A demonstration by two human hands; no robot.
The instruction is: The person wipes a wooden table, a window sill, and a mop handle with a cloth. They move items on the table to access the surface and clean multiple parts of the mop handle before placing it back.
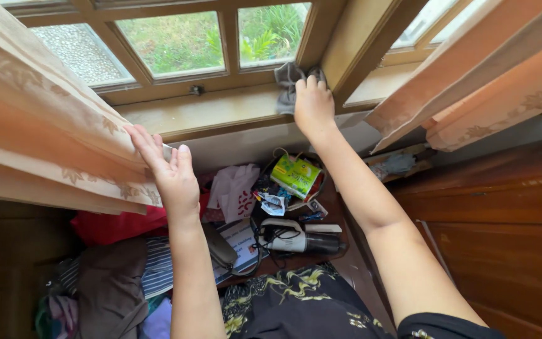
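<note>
Wooden window frames (177,85) with glass panes fill the background, greenery showing beyond them. On the sill, the right hand (313,103) presses a grey cloth (286,85) against the frame's corner post, fingers curled together over the fabric. Well to its left and lower, the left hand (169,169) lies flat, fingers together and extended, against the edge of a peach patterned curtain (45,132). Below both hands sits a clutter of clothes, a green packet (296,176) and a small handheld appliance (299,238).
</note>
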